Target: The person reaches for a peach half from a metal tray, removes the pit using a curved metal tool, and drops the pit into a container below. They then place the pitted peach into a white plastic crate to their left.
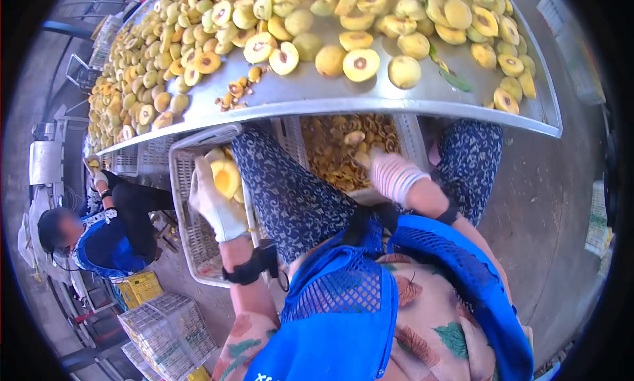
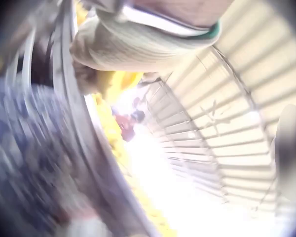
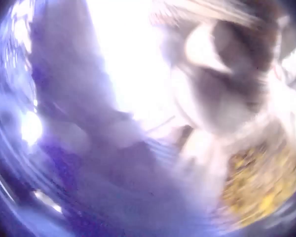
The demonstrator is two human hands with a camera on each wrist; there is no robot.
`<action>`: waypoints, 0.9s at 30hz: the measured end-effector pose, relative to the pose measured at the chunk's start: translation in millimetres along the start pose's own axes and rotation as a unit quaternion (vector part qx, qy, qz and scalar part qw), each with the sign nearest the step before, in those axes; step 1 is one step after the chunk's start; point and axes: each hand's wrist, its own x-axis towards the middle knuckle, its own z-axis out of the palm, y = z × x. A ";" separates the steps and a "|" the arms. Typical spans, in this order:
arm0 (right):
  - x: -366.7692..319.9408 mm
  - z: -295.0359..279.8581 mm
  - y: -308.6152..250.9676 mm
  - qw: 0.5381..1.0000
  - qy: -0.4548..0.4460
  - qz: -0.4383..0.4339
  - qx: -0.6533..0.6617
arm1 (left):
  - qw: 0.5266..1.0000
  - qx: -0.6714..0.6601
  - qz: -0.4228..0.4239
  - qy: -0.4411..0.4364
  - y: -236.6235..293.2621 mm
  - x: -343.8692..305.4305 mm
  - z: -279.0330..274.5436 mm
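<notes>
My left hand (image 1: 212, 199), in a pale glove, holds a yellow peach half (image 1: 226, 177) over a white plastic basket (image 1: 188, 249) beside my left leg. In the left wrist view, the yellow peach half (image 2: 119, 83) shows at the gloved fingers. My right hand (image 1: 394, 177), in a striped glove, is over a crate (image 1: 411, 140) of brown and yellow peach scraps (image 1: 337, 146) between my knees. The right wrist view is badly blurred, showing the glove (image 3: 222, 98) with bent fingers above the scraps; whether they hold something I cannot tell.
A metal table (image 1: 290, 109) spans the front, heaped with whole and halved peaches (image 1: 360, 65). Small scraps (image 1: 236, 93) and a green leaf (image 1: 454, 80) lie near its edge. Another person (image 1: 109, 232) sits at the left, near stacked crates (image 1: 168, 331).
</notes>
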 end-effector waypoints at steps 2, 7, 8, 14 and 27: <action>0.9 6.5 -2.2 0.972 -0.083 0.206 0.083 | 0.891 0.410 0.172 0.098 -3.8 29.1 -25.1; 10.7 12.7 -23.1 0.947 -0.160 0.259 0.105 | 0.919 0.352 0.122 -0.128 3.5 50.5 55.5; 11.4 17.2 -21.6 0.942 -0.184 0.260 0.109 | 0.875 0.431 0.143 -0.171 1.1 65.2 80.7; 2.2 52.1 10.4 0.917 -0.275 0.229 0.177 | 0.797 0.528 0.231 -0.183 -40.0 110.4 181.9; 7.2 -29.2 -26.8 0.988 0.150 0.037 0.032 | 0.824 -0.337 -0.244 -0.385 20.3 -1.1 122.6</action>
